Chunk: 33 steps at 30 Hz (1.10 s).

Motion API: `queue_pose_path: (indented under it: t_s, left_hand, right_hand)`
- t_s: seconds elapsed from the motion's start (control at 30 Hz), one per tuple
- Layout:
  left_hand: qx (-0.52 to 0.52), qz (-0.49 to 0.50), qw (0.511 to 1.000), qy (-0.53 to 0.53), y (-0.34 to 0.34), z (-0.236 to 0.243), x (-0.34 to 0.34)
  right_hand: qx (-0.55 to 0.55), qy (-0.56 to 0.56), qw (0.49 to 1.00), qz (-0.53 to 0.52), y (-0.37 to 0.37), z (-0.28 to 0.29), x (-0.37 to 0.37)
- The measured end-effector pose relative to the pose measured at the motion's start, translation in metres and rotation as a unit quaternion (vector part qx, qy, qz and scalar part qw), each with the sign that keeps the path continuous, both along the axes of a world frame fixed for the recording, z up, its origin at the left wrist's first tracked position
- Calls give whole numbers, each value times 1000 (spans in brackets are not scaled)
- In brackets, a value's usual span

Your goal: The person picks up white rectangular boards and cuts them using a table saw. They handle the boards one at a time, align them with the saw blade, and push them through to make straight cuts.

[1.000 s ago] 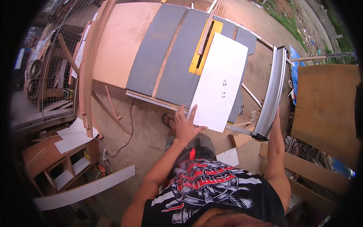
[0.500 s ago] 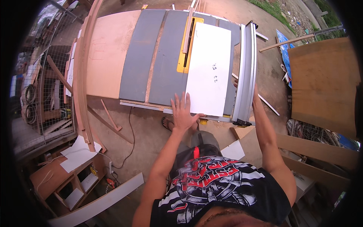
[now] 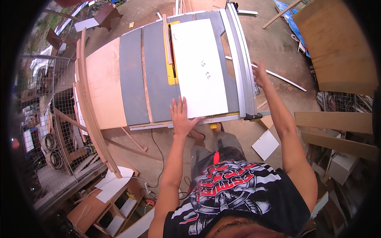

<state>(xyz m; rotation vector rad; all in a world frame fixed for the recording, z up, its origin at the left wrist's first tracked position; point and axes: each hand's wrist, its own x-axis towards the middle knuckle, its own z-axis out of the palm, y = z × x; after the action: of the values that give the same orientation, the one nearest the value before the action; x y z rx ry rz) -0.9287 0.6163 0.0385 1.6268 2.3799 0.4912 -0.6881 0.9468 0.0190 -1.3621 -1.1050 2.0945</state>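
A white rectangular board (image 3: 200, 87) with handwritten marks lies flat on the grey table saw top (image 3: 133, 79). My left hand (image 3: 183, 121) rests at the board's near left corner, fingers stretched forward and thumb spread along the near edge. The silver rip fence (image 3: 243, 67) stands to the right of the board, with a strip of grey top between them. Beyond the fence's outer side, my right hand (image 3: 260, 74) is raised with its fingers apart, holding nothing. Left of the board, a thin wooden strip (image 3: 167, 43) lies along the yellow blade insert (image 3: 172, 77).
A light wooden panel (image 3: 104, 87) extends the saw top leftward, with long planks (image 3: 85, 95) standing beside it. A cable (image 3: 158, 158) runs across the floor near my feet. On the right are a large brown sheet (image 3: 337, 47) and stacked boards (image 3: 333, 122).
My right hand has come away from the fence, its fingers now showing on the outer side. My left hand stays at the board's corner. The whole view has shifted.
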Motion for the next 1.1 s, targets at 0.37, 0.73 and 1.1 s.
queue_pose_path:
  t_s: [0.37,0.73,1.1]
  left_hand:
    - [52,-11,998,19,-1,-8,-10]
    - [38,-18,999,-6,-6,-4,-22]
    - [16,-47,999,7,-1,-3,-26]
  right_hand:
    - [23,70,997,22,-21,-6,-67]
    - [114,-28,992,50,-37,13,-71]
    - [143,53,988,8,-7,-3,-95]
